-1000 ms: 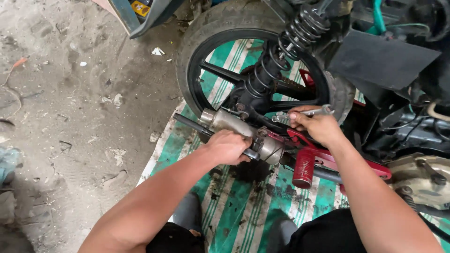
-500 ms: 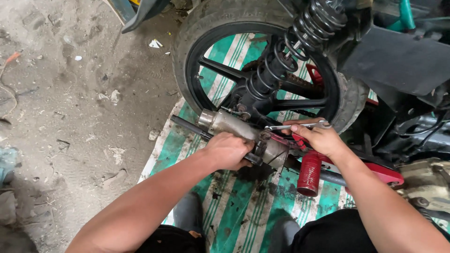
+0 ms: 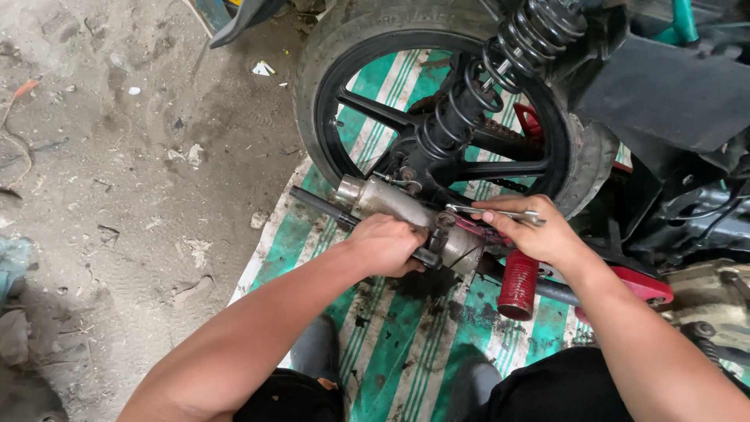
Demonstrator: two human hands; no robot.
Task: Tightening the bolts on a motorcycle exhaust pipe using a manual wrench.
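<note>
Rear wheel point(image 3: 344, 47) of a motorcycle seen from above, with your two hands at work just below its hub; all places are given relative to this wheel.

Packages and signs: a small white scrap of paper point(image 3: 262, 69) lies on the dirt floor point(image 3: 117, 195) just left of the wheel. Under the wheel lies a green-and-white striped mat point(image 3: 406, 352), oil-stained below the hub.

Change from half a second ago: your right hand point(image 3: 539, 234) has shifted slightly left along the wrench point(image 3: 494, 211), toward the hub; your left hand point(image 3: 387, 244) stays clamped where it was.

The work piece: a dull grey metal exhaust pipe point(image 3: 391, 205), scuffed and grimy, lies tilted across the lower edge of the wheel, its open end pointing left. A black rod point(image 3: 320, 205) runs just below it. Your left hand is closed around the rod and the underside of the pipe. Your right hand pinches the slim silver wrench, which lies nearly level just right of the hub. A black coil spring shock point(image 3: 484, 86) rises from the hub to the upper right. A red cylinder point(image 3: 517, 285) hangs below your right hand.
</note>
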